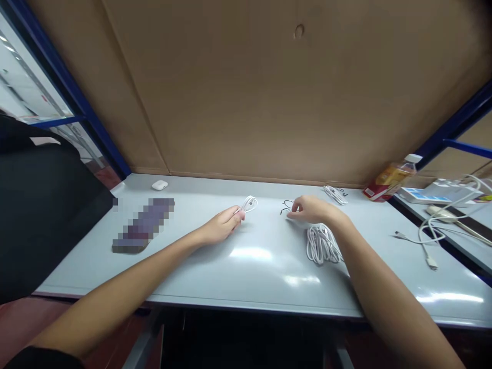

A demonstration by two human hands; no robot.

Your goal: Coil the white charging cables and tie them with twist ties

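My left hand (pixel 223 224) is closed around a small bundle of white cable (pixel 249 204), whose looped end sticks out past the fingertips, held just over the table. To the right, my right hand (pixel 307 208) reaches down with thumb and fingers pinched together at some thin black ties (pixel 286 206). One tie seems to run into the fingertips, though the exact contact is partly hidden. Under my right forearm lies a pile of coiled white cables (pixel 321 246), partly covered by the arm.
At the back right lies another white cable bundle (pixel 335 195) with a black tie. A drink bottle (pixel 392 178) leans nearby, and loose white cables (pixel 426 230) hang over the right edge. On the left are a white earbud case (pixel 159 185), a blurred-out flat object (pixel 144 225) and a black chair back (pixel 46 205).
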